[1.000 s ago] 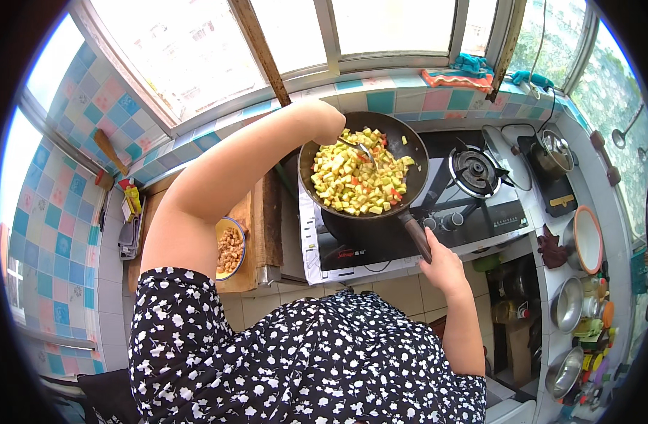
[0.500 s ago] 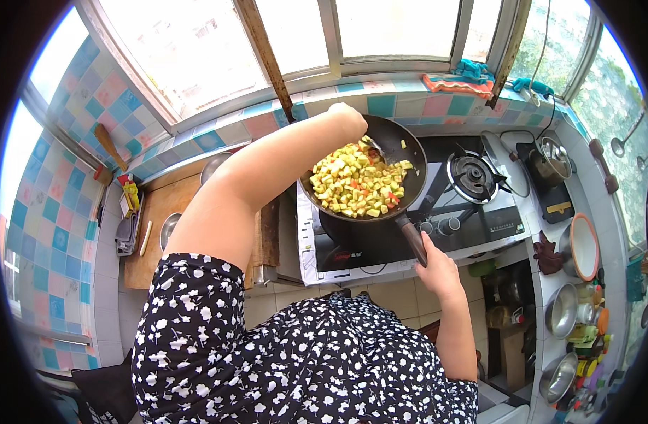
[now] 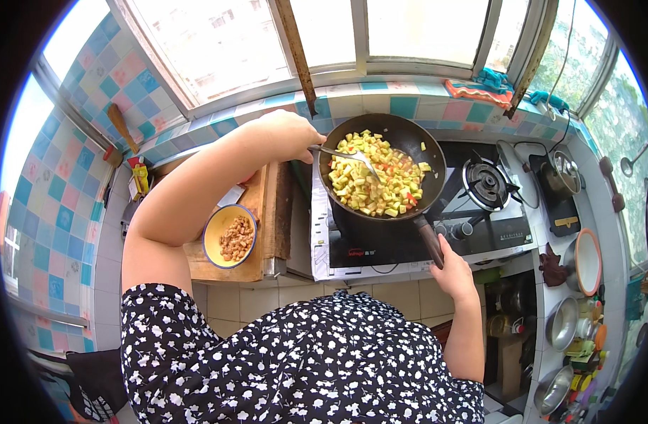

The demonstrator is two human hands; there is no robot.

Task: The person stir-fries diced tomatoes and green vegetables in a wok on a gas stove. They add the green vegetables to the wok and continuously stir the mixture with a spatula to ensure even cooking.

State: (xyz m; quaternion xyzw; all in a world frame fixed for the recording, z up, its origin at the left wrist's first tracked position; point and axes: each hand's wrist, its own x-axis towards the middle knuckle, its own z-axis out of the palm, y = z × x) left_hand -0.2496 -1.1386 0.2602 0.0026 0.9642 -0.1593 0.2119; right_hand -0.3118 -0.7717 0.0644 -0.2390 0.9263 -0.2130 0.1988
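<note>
My left hand (image 3: pixel 292 136) is closed around the handle of a metal spatula (image 3: pixel 338 152) at the pan's left rim. The spatula's head rests among diced pale-green vegetables (image 3: pixel 384 187) with small red pieces. They fill the middle of a dark frying pan (image 3: pixel 424 145), which sits over the left side of the stove. My right hand (image 3: pixel 454 274) grips the pan's brown handle (image 3: pixel 428 239) near its end. Below my left forearm, a yellow bowl with a blue rim (image 3: pixel 212 244) holds brown diced pieces (image 3: pixel 237 237).
The black gas stove (image 3: pixel 500 227) has a bare burner (image 3: pixel 488 184) to the right of the pan. A wooden board (image 3: pixel 273 212) lies left of the stove. A small pot (image 3: pixel 558 177), metal bowls (image 3: pixel 563 323) and bottles line the right counter. Windows stand behind.
My left hand has moved left, out from over the pan, bringing the spatula handle into sight. The yellow bowl has come into view from behind my arm. My right hand keeps its grip.
</note>
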